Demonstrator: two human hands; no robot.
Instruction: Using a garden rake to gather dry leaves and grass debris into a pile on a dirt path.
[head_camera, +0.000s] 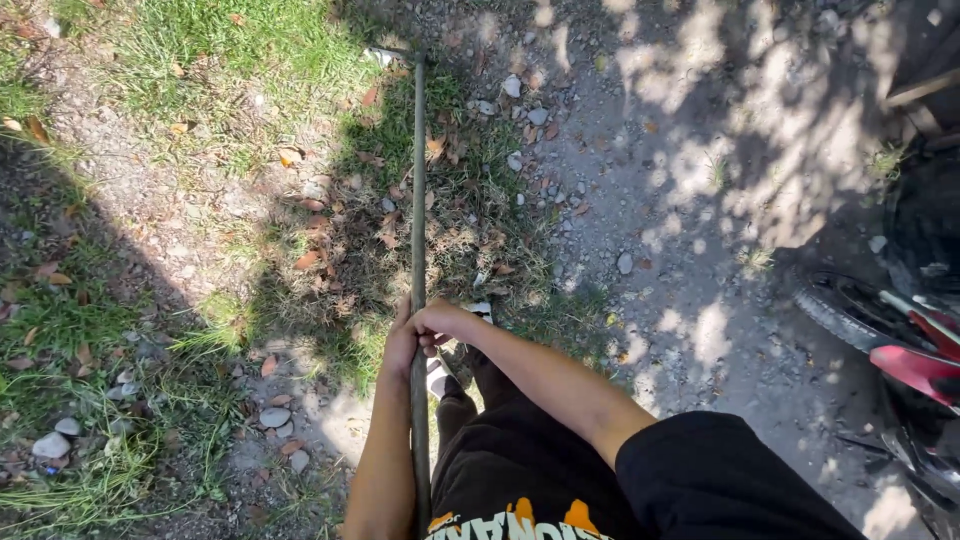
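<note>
Left hand (400, 345) and right hand (437, 322) wrapped together around a long thin dark-green pole (418, 200); fingers curled tight on the shaft; below the grip, black trousers; beyond it, pole tip resting among dry brown leaves (320, 250); off right, red motorbike (900, 350).

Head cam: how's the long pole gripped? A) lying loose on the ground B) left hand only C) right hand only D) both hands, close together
D: the left hand and right hand wrap the thin dark pole together, its far end over grass and dry leaves.
</note>
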